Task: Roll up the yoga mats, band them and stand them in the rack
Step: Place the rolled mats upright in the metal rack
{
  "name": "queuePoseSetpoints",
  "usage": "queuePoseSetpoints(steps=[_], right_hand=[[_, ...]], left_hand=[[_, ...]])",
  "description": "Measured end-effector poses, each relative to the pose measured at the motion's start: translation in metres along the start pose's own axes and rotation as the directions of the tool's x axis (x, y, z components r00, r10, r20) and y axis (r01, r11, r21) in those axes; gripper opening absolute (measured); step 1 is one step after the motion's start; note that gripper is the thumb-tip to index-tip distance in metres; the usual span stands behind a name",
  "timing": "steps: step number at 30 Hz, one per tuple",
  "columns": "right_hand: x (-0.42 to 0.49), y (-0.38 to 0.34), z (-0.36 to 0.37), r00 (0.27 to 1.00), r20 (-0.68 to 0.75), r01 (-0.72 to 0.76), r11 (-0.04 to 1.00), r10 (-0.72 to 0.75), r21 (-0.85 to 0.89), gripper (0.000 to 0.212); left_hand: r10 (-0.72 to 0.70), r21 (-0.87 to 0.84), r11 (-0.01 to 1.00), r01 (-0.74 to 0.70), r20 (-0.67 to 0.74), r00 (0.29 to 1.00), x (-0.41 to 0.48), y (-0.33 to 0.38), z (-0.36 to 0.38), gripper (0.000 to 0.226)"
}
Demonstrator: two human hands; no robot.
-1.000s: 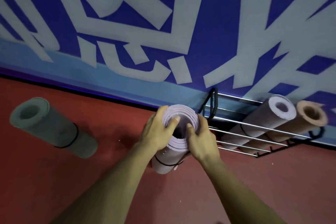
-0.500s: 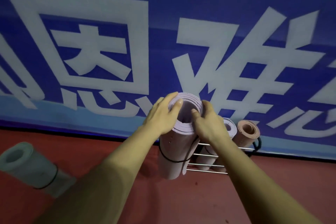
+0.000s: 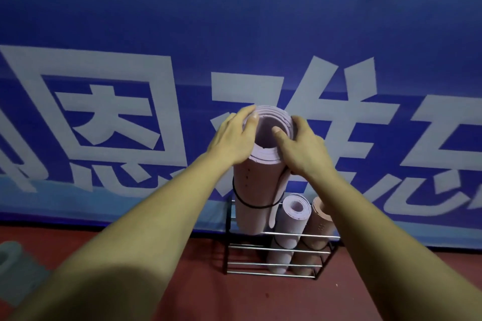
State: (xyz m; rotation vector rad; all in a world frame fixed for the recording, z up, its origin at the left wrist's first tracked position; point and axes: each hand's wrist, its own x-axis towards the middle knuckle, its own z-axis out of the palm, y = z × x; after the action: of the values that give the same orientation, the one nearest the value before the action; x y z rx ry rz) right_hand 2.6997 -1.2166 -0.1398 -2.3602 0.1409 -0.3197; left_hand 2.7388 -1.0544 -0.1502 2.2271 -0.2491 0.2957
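Clasping the top rim of the rolled lilac mat (image 3: 254, 185) with left hand (image 3: 232, 138) and right hand (image 3: 303, 155), thumbs over its hollow core. Holding it upright, black band (image 3: 257, 207) round it, lower end at the top rail of the wire rack (image 3: 247, 249), left of a second lilac mat (image 3: 294, 219) and a tan mat (image 3: 319, 228) standing there.

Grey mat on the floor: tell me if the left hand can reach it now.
Probably not. The left hand grips the held mat at its rim, and the grey mat lies on the floor far off left; it must let go first.
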Motion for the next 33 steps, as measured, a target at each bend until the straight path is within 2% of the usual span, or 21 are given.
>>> queuePoseSetpoints(steps=[6,14,21,29,33], right_hand=[[0.038,0.016,0.003,0.999,-0.018,-0.040,0.999,0.040,0.032,0.060],[0.097,0.061,0.056,0.986,0.027,-0.166,0.985,0.166,0.035,0.060],[0.165,0.073,0.075,0.970,0.003,-0.242,0.970,0.242,0.012,0.056],[0.207,0.078,0.072,0.951,0.017,-0.309,0.951,0.309,-0.016,0.054],[0.221,0.084,0.071,0.956,0.017,-0.294,0.956,0.294,0.013,0.056]], left_hand=[[0.022,0.025,0.999,-0.022,0.012,1.000,0.040,0.000,0.024,0.048],[-0.021,-0.003,1.000,0.022,0.147,0.989,0.102,-0.060,0.080,0.050],[-0.009,-0.024,1.000,0.013,0.153,0.988,0.173,-0.084,0.105,0.048],[-0.017,-0.012,1.000,0.020,0.203,0.979,0.218,-0.081,0.122,0.062],[-0.011,-0.004,1.000,0.012,0.178,0.984,0.229,-0.079,0.125,0.068]])
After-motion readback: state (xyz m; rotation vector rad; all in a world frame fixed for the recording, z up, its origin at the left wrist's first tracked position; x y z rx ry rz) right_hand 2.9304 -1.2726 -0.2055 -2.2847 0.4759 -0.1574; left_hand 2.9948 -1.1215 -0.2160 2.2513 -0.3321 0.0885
